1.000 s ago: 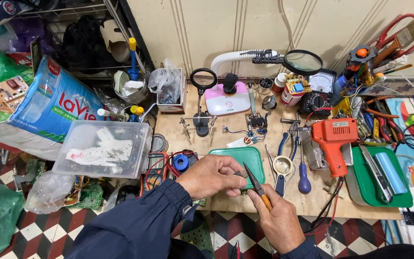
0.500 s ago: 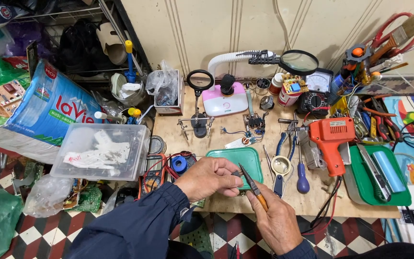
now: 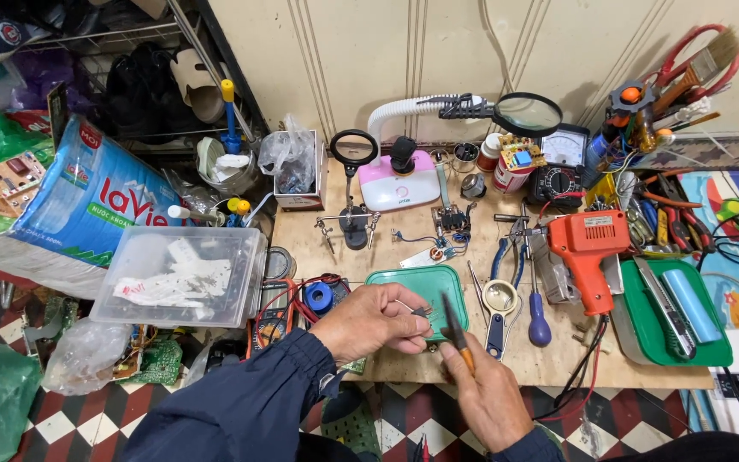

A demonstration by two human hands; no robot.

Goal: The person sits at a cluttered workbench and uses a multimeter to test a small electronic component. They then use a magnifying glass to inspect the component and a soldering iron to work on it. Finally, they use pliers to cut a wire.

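My left hand (image 3: 375, 322) pinches a small dark electronic part (image 3: 422, 313) over the shallow green plastic tray (image 3: 412, 282); right hand (image 3: 485, 395) grips thin orange-handled tweezers (image 3: 457, 332). Best to steady both wrists, nip gently.

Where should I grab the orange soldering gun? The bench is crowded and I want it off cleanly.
Take the orange soldering gun by its pistol handle, which points toward the bench's near edge. Come from the near side; pliers lie close on its left.
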